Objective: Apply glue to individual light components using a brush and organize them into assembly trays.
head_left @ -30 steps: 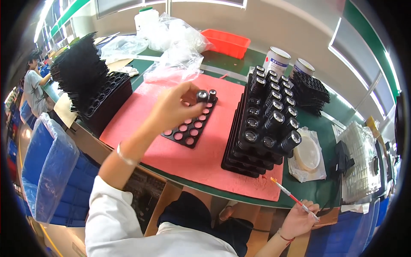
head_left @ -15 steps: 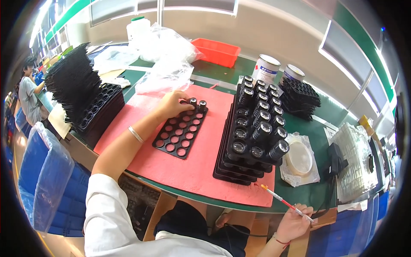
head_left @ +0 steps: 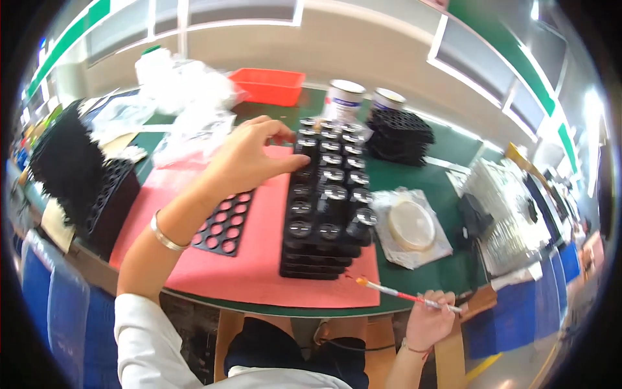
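Black capped jars fill the stacked trays (head_left: 324,214) on the red mat (head_left: 259,272). The left hand (head_left: 249,159), fingers loosely open, touches the top tray's left edge; a careless nudge could topple the stack. The right hand (head_left: 427,321) pinches a thin brush (head_left: 405,296). Half a second ago the left hand was at the flat empty tray (head_left: 223,223).
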